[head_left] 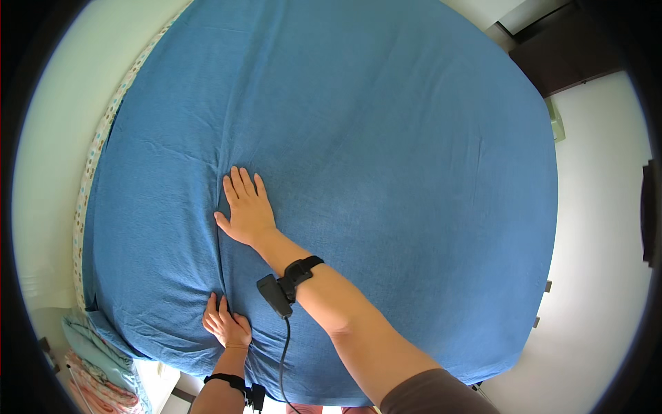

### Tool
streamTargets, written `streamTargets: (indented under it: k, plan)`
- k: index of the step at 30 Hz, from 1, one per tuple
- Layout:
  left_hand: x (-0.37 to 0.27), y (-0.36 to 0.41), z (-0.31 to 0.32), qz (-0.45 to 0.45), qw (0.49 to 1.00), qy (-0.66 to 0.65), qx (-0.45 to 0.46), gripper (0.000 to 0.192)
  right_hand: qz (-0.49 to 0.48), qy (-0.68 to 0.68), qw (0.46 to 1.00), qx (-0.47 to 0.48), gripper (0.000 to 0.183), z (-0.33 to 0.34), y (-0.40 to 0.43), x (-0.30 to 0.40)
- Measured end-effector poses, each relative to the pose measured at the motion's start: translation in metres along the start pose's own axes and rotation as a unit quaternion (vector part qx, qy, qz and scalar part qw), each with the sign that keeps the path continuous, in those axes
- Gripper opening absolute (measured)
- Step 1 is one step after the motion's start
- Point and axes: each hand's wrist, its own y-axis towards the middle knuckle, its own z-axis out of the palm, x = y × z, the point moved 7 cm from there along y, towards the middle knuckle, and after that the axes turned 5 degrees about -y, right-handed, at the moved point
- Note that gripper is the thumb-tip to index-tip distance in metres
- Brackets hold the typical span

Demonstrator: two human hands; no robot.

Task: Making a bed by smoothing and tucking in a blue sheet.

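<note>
A blue fitted-looking sheet (393, 171) covers the bed before me, with a long raised crease running lengthwise left of its middle. My right hand (250, 212) lies palm down on the sheet just right of that crease, fingers spread, its thumb reaching the crease. Nearer to me, my left hand (227, 323) rests over the lower end of the crease, fingers slightly bent and a gap between them and the thumb. Small wrinkles gather in the cloth around it. Neither hand visibly grasps any cloth.
A spotted cream strip (95, 147) runs between the sheet and the pale wall (51, 171). Folded textiles (103, 367) are piled at the lower left. Dark furniture (563, 52) stands at the upper right. A black cable (284, 357) hangs from my right wrist's device (276, 295).
</note>
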Motion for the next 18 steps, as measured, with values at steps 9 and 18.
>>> streamTargets:
  k: [9, 18]
  plan:
    - [0.006, 0.006, -0.011, -0.006, 1.000, -0.002, 0.009, 0.049, 0.265, -0.197, 0.938, -0.107, 0.052, -0.144, -0.103, -0.197]
    - [0.012, 0.101, -0.036, 0.051, 0.974, -0.193, -0.108, 0.046, 0.385, -0.275, 0.881, 0.002, 0.061, -0.116, -0.111, -0.206]
